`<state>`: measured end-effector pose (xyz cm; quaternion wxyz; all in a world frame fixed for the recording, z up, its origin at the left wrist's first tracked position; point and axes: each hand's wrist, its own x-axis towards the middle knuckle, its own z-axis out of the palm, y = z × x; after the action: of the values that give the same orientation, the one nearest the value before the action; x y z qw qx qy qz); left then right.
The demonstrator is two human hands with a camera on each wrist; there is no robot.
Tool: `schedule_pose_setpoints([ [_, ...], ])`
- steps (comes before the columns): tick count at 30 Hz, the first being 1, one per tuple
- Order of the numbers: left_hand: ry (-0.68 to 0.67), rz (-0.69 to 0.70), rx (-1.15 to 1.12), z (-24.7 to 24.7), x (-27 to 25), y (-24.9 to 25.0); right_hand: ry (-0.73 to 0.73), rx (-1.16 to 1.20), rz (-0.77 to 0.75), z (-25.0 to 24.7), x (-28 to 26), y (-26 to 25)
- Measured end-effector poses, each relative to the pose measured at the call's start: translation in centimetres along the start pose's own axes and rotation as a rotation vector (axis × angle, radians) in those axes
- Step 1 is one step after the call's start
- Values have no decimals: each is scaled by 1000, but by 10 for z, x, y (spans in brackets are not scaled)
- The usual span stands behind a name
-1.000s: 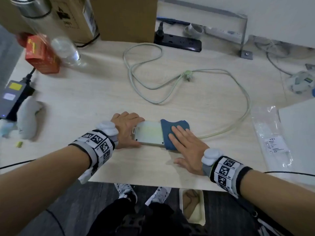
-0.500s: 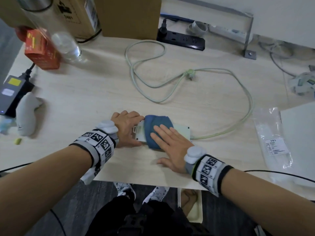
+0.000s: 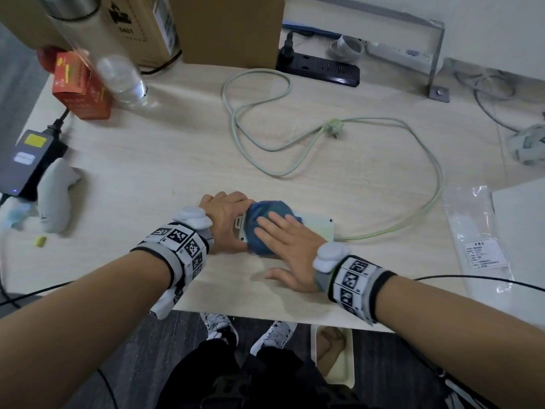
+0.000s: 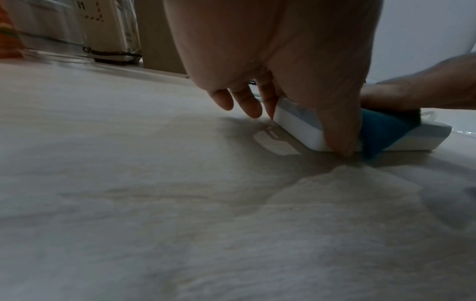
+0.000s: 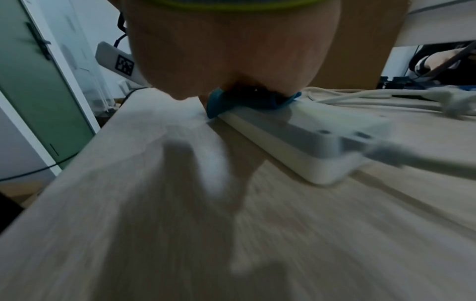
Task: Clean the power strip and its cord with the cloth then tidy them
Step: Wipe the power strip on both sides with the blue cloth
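A white power strip [image 3: 318,228] [image 4: 296,126] [image 5: 309,138] lies near the desk's front edge. My left hand [image 3: 227,219] [image 4: 296,97] grips its left end, thumb on the near side and fingers on the far side. A blue cloth [image 3: 265,219] [image 4: 381,132] [image 5: 231,103] covers the strip's left half. My right hand [image 3: 283,240] presses flat on the cloth with straight fingers. The pale green cord [image 3: 424,214] [image 5: 425,163] leaves the strip's right end, loops across the desk and ends in a plug [image 3: 331,126].
A black power strip [image 3: 321,67] and a cardboard box [image 3: 227,28] stand at the back. At the left are a red box [image 3: 79,84], a clear bottle [image 3: 118,69], a black adapter [image 3: 26,157] and a white controller [image 3: 56,199]. A plastic bag [image 3: 477,240] lies right.
My right hand has slid the blue cloth leftward along the strip, from its right end to its left half. The left hand has kept its hold.
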<state>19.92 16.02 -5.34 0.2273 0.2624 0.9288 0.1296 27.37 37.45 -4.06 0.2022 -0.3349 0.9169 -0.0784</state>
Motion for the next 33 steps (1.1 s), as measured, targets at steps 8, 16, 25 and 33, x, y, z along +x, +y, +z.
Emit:
schedule_pose_setpoints([
  [8, -40, -27, 16, -7, 0, 2, 33, -49, -17, 3, -28, 27],
  [16, -107, -41, 43, -12, 2, 5, 130, -84, -21, -4, -62, 52],
  [25, -92, -59, 56, -12, 0, 10, 204, 732, 307, -61, -25, 16],
  [33, -103, -60, 52, -11, 1, 8, 206, 244, 407, -45, -33, 47],
])
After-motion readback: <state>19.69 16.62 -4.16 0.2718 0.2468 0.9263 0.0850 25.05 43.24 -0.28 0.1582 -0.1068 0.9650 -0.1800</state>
